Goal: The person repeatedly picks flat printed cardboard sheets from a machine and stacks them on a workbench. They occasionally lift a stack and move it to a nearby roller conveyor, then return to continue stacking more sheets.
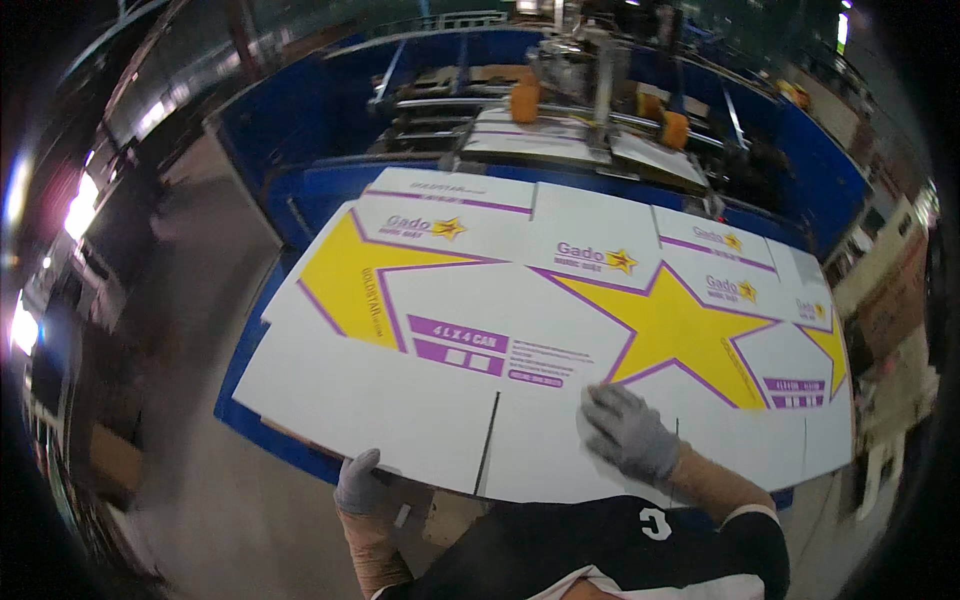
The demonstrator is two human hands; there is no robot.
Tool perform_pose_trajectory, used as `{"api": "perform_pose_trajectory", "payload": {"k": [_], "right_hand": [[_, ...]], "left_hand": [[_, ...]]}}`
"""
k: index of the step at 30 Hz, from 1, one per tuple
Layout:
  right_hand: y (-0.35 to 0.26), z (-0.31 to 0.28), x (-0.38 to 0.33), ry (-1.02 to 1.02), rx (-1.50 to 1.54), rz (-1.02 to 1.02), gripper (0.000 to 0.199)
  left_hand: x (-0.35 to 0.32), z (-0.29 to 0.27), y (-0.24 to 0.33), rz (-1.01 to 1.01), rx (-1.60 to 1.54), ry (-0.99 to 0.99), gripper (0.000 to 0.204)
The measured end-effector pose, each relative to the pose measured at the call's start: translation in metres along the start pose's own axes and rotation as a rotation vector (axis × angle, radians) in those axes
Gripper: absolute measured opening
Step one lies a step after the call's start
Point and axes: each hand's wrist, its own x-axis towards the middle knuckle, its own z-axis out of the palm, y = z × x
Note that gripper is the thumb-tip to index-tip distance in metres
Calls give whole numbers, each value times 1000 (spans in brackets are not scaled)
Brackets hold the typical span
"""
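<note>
A large flat printed cardboard box blank (580, 440) lies in front of me, white with yellow stars and purple bands. Slots cut its near and far sides into flaps. On its near left edge is my gray-gloved left hand (362, 485), closed at the rim with the thumb up; its other fingers are partly hidden. My right hand (628, 435), also in a gray glove, rests palm down on the white near part, below the middle star, fingers stretched forward. Whether more blanks lie stacked underneath is hard to see.
Beyond the blank stands a blue-framed machine (290, 130) with metal shafts and orange rollers (524, 100). White sheets (525, 138) lie inside it. A blue platform edge (262, 430) shows under the blank's left side. A brown carton (116, 457) stands on the left; more cardboard (890, 285) is at right.
</note>
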Motion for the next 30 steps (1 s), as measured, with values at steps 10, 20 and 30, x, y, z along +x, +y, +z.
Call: {"api": "perform_pose_trajectory", "payload": {"k": [10, 20, 30], "right_hand": [[-71, 46, -185, 363, -477, 615, 62], [49, -16, -218, 1112, -1122, 522, 25], [-67, -156, -176, 1023, -1046, 456, 24]], "left_hand": [[46, 15, -52, 570, 7, 56, 51], [115, 51, -69, 439, -1004, -1150, 58], [210, 79, -145, -292, -1025, -661, 76]]}}
